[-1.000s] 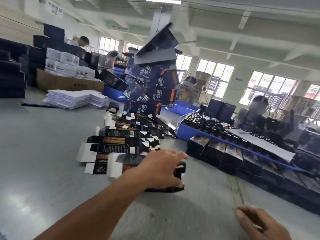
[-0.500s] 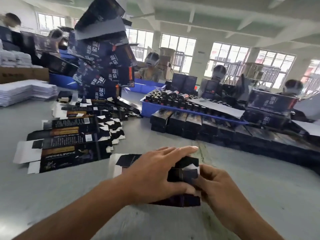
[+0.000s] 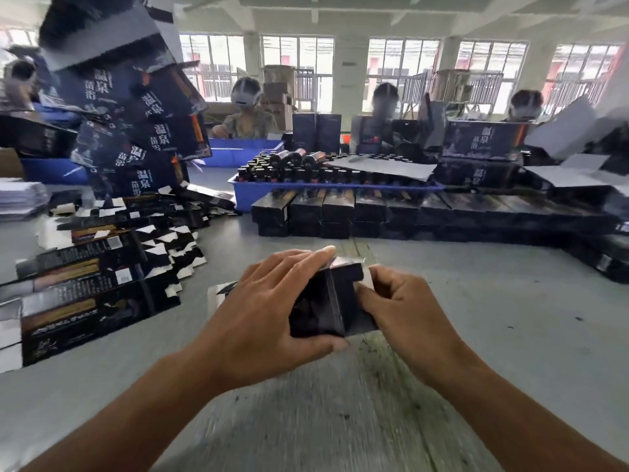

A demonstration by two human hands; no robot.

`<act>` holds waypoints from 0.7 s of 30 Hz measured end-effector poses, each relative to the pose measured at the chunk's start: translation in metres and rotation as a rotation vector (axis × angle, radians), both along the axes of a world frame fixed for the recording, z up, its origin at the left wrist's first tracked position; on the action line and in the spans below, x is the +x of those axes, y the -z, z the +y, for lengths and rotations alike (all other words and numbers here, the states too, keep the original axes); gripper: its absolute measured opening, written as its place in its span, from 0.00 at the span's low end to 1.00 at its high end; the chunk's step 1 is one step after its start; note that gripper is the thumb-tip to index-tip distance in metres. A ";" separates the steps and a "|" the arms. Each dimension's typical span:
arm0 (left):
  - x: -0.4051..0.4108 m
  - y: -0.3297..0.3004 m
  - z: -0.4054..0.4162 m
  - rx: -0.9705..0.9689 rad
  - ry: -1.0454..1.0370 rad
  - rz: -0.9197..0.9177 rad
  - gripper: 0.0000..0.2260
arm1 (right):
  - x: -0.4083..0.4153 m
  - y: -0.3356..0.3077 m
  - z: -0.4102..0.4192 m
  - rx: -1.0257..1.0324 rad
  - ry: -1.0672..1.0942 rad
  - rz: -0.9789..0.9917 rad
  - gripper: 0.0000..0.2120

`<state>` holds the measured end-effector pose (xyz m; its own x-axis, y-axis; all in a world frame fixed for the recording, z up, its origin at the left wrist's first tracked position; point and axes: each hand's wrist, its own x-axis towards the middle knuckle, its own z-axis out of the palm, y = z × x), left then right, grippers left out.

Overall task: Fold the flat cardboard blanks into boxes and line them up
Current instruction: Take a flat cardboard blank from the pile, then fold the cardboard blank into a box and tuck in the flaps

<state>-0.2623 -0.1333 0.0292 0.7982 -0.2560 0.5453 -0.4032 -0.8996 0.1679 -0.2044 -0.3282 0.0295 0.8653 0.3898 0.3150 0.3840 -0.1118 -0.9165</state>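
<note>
Head view: left hand (image 3: pixel 269 311) and right hand (image 3: pixel 405 308) grip the dark cardboard blank (image 3: pixel 326 301), fingers clamped on it mid-fold; I'd guess the end flaps get tucked next.

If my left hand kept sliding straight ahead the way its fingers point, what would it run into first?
Past the box it grips, the left hand points up and right across bare table. It would probably first meet the row of folded black boxes before the blue tray, though depth is hard to judge.

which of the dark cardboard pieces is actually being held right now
The half-folded box at the centre front, gripped between the left hand and right hand. The flat blanks lie fanned at left, untouched.
</note>
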 end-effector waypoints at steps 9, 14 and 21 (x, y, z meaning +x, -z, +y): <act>-0.003 -0.004 0.007 0.001 0.056 -0.160 0.36 | -0.002 -0.005 -0.001 0.070 0.051 0.015 0.13; -0.002 -0.008 0.007 0.204 0.034 -0.231 0.27 | -0.006 -0.004 -0.002 0.031 0.108 -0.197 0.12; -0.001 -0.005 0.009 0.289 0.013 -0.195 0.28 | -0.006 0.000 -0.004 -0.043 0.121 -0.284 0.24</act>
